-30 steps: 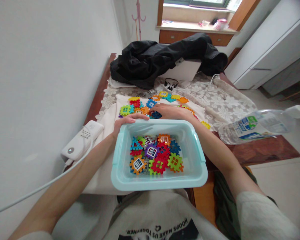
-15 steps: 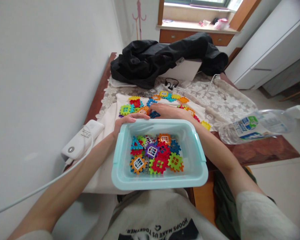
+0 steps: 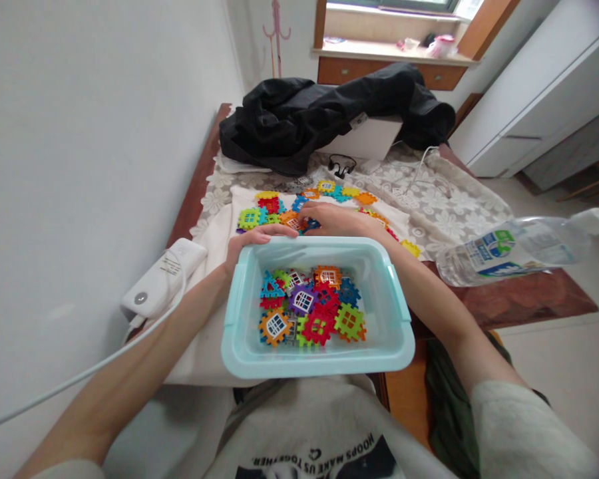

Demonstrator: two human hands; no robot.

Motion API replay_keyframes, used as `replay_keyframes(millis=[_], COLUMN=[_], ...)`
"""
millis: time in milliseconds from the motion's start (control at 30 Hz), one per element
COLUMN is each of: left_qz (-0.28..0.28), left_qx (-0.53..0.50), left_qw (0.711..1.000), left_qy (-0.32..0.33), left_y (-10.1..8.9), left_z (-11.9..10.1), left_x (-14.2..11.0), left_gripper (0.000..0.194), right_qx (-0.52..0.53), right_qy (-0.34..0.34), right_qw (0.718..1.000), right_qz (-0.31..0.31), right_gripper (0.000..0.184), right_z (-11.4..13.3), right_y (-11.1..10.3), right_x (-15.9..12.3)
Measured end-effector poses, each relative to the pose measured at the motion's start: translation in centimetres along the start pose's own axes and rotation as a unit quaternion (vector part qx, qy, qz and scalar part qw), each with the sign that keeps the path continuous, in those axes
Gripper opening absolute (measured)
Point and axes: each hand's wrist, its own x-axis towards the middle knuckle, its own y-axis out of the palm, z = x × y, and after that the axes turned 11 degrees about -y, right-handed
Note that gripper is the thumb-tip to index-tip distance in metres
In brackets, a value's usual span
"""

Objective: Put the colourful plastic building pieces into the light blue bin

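Observation:
A light blue plastic tub [image 3: 239, 332] sits at the table's near edge against my lap, holding several colourful interlocking toy tiles [image 3: 309, 307]. My left hand [image 3: 252, 241] curls over the tub's far left rim, gripping it. Beyond the tub, my right hand [image 3: 329, 219] lies on a spread of loose tiles [image 3: 259, 214] on a white cloth, its fingers pinched around tiles near an orange one; which piece it holds is unclear.
A white power adapter [image 3: 162, 279] with a cable lies left of the tub. A clear water bottle [image 3: 509, 249] lies on its side at the right. A black jacket [image 3: 329, 110] and white box fill the far end; earphones [image 3: 342, 163] rest on the lace cloth.
My right hand has slid slightly left and farther into the loose tiles. The left hand and the tub have stayed where they were.

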Motion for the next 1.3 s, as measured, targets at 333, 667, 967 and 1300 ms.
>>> replay_keyframes(millis=[333,667,967,1300], left_qz=[-0.001,-0.025,0.031,-0.014], left_qx=[-0.014,-0.012,-0.020,-0.007], left_qw=[1.000,1.000,0.999,1.000], left_qy=[-0.001,0.013,0.003,-0.005], left_y=[0.5,-0.2,0.5,-0.3], left_z=[0.0,0.2,-0.2,0.1], left_x=[-0.5,0.1,-0.1,0.1], left_gripper=[0.043,0.034,0.034,0.040], right_qx=[-0.024,0.181,0.185,0.249], right_qy=[-0.039,-0.162,-0.198,-0.166], right_qw=[0.995,0.955,0.962,0.953], right_qz=[-0.085,-0.173,0.025,-0.051], right_gripper=[0.023,0.044,0.041,0.040], right_z=[-2.5,5.0,8.1,6.9], right_y=[-4.1,-7.0,-5.9,-4.3], right_x=[-1.0,-3.5,-3.4,-2.1])
